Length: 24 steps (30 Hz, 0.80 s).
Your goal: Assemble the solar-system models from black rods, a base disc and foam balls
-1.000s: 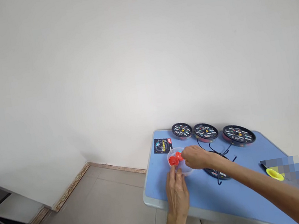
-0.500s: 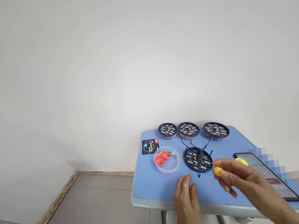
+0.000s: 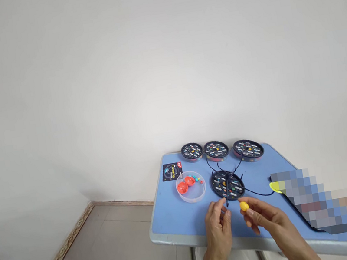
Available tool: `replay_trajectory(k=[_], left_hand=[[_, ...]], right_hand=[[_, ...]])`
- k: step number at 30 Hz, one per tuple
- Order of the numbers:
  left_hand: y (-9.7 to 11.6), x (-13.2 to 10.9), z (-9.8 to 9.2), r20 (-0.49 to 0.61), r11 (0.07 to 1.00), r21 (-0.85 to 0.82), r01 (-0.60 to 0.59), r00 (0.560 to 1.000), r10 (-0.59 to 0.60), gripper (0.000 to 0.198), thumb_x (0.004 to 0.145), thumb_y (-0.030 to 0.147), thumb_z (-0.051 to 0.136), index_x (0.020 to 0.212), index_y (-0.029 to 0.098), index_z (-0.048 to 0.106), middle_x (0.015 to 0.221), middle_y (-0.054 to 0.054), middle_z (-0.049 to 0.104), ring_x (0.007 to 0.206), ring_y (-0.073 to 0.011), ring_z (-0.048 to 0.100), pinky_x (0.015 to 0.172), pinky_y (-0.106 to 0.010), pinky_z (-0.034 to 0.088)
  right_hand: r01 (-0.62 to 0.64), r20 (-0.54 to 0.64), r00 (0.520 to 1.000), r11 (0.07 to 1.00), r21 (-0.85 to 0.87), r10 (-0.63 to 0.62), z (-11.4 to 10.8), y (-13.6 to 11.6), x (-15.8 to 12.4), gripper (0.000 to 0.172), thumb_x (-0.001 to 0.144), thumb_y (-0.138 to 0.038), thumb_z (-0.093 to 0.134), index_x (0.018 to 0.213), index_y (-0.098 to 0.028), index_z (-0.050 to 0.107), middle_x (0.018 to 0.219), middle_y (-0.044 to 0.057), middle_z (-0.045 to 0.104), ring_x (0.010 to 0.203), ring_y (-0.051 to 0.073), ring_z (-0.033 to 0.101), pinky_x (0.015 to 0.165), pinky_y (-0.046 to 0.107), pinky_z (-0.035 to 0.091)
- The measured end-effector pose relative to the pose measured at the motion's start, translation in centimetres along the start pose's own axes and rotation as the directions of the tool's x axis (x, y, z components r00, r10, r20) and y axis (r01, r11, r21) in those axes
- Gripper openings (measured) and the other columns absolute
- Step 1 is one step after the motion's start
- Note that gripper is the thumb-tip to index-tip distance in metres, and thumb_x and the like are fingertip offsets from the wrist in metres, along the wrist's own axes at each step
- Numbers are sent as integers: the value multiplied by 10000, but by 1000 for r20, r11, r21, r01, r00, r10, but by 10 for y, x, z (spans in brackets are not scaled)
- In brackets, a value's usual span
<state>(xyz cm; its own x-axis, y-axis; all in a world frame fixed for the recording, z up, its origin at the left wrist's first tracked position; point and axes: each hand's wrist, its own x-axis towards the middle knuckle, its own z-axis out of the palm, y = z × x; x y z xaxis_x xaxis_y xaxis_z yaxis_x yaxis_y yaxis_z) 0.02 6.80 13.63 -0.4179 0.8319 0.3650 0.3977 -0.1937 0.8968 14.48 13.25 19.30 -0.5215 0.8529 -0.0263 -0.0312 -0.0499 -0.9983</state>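
A small yellow ball (image 3: 244,206) is pinched between the thumb and fingers of my right hand (image 3: 266,217), just above the near part of the table. My left hand (image 3: 218,228) is curled at the near end of a thin black rod (image 3: 226,194), its thumb and index finger around the tip. Several such rods form a frame over a round black lid (image 3: 218,191) printed with coloured planets. Left of it sits a clear round tray (image 3: 194,199) holding two orange-red half shells (image 3: 182,188) and several tiny coloured pieces (image 3: 197,179).
Three round black-topped containers (image 3: 192,151) line the table's back edge by the wall. A printed black card (image 3: 171,172) lies at the back left. On the right, a yellow-green half shell (image 3: 276,187) rests by a blurred phone or tablet (image 3: 300,211). The blue table (image 3: 171,218) has a grey rim.
My right hand has moved left with the yellow ball, closer to my left hand. My left hand has reached the rod's end. A long rod reaching right is now exposed.
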Motion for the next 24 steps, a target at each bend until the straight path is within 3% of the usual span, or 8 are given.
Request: replay_trajectory(k=[6,11,18,24], left_hand=[[2,5,2,20,1000,-3,-16,1000,16,306,978,297,461,1146,183,690,920,-73,670,678,-142,594,611,-256,530],[5,6,3,47,1000,-24,1,999,0,324,993,292,428,1100,189,717,896,-71,672,655,-142,576,591,-252,513],[9,8,4,53,1000,2,-20,998,20,337,1003,291,413,1036,178,729,826,-56,668,643,-151,564,607,-264,475],[5,9,8,42,993,62,-101,994,99,377,1016,314,390,870,156,700,736,-37,623,655,-156,539,624,-268,435]], right_hand=[[47,-10,999,994,-94,-49,-1,-1,5,449,729,-567,722,996,-205,719,688,36,707,585,187,593,620,323,530],[65,-74,994,989,-132,-75,0,6,11,396,691,-509,767,942,-211,701,773,47,710,622,192,614,589,298,545],[124,-41,990,975,-182,-134,1,9,14,375,717,-499,740,958,-211,753,705,28,665,573,176,577,544,285,540],[228,-10,971,945,-233,-237,-2,14,21,321,739,-463,729,954,-231,784,689,15,631,536,151,551,502,264,529]])
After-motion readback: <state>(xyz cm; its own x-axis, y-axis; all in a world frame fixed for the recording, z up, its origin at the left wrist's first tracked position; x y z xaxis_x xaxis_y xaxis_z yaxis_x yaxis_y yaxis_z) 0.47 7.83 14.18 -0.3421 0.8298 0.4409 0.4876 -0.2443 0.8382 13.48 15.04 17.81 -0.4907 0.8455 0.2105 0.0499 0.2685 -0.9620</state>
